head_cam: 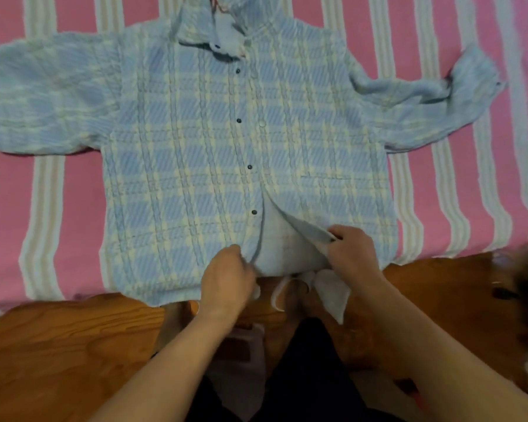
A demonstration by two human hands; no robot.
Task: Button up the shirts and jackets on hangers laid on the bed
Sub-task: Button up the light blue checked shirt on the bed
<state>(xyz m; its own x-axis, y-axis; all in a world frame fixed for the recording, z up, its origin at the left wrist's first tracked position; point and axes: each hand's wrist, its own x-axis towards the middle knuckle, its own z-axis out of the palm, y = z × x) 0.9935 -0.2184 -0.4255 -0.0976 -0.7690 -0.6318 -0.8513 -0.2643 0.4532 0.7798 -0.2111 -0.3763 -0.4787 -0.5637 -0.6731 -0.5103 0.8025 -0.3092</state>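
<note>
I see the jacket (195, 147) spread flat on the bed (470, 208), collar far from me, sleeves out left and right, both hands (229, 275) (352, 251) at its near hem above the wooden bed frame (58, 345).

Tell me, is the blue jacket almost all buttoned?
Not yet. The blue plaid jacket lies spread on the striped bed, but its front gapes at the hem and no snap looks clearly fastened. Right now the left hand pinches one bottom edge while the right hand holds the other flap folded back. The dark snaps up the front remain.
</note>
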